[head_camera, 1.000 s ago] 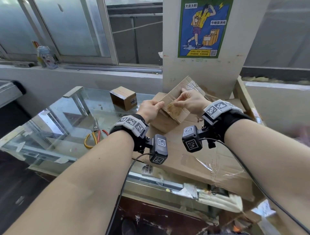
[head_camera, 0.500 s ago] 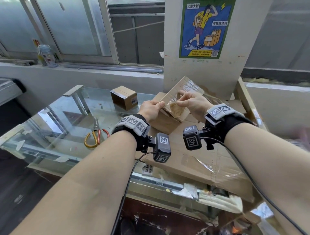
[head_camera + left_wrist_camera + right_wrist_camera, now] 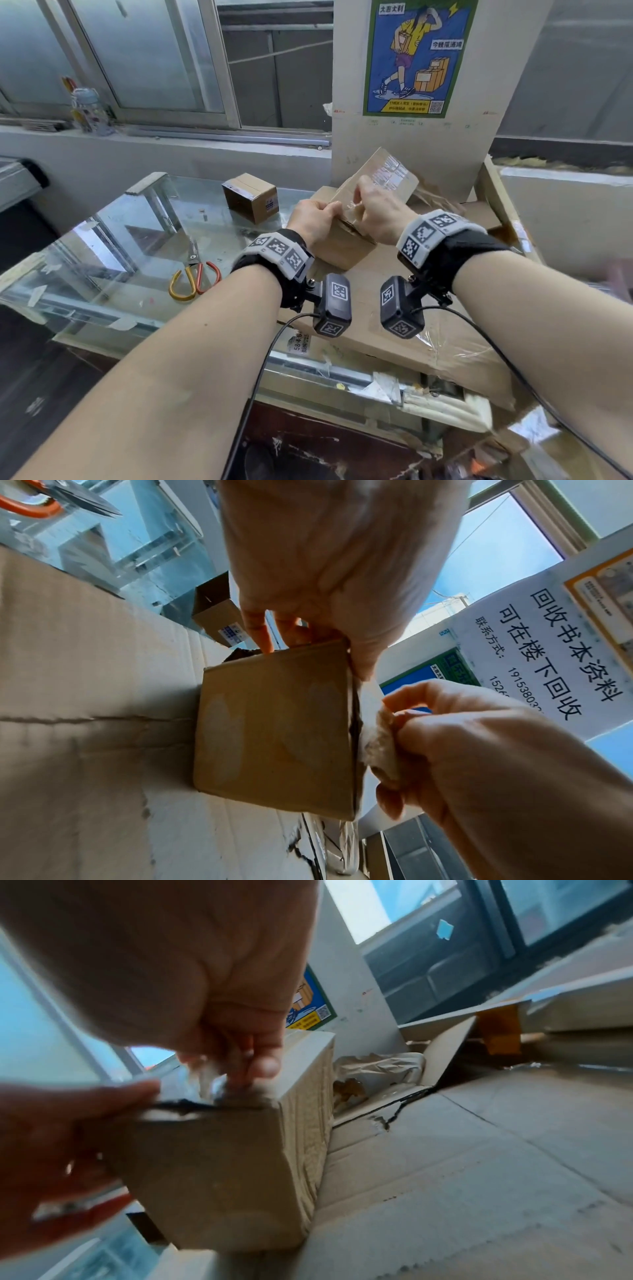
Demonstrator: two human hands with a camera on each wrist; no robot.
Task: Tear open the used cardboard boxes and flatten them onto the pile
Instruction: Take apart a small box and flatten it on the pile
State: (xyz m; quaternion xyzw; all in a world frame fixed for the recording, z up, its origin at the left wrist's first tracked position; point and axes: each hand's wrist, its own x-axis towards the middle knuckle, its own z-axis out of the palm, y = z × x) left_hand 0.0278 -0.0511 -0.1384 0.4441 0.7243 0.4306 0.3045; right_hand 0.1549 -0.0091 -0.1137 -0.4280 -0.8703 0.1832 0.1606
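Observation:
A brown cardboard box (image 3: pixel 346 248) stands on the pile of flattened cardboard (image 3: pixel 394 308), its taped top tilted away from me. My left hand (image 3: pixel 325 212) grips its top left corner, thumb on the near edge and fingers (image 3: pixel 260 634) over the far side. My right hand (image 3: pixel 359 202) pinches a strip of clear tape (image 3: pixel 373 723) that is lifted off the box (image 3: pixel 277 731) along its top edge. In the right wrist view my right fingers (image 3: pixel 260 1066) hold the crumpled tape above the torn seam of the box (image 3: pixel 212 1172).
A small closed box (image 3: pixel 250 197) sits on the glass table (image 3: pixel 120 240) to the left, with orange-and-yellow scissors (image 3: pixel 193 281) nearer me. Behind the pile stand a white pillar (image 3: pixel 411 144) with a poster, crumpled paper (image 3: pixel 377 1066) and an open carton flap (image 3: pixel 448 1047).
My right hand has shifted left along the box top toward my left hand, drawing the clear tape up off the cardboard. My left hand has kept its grip on the box.

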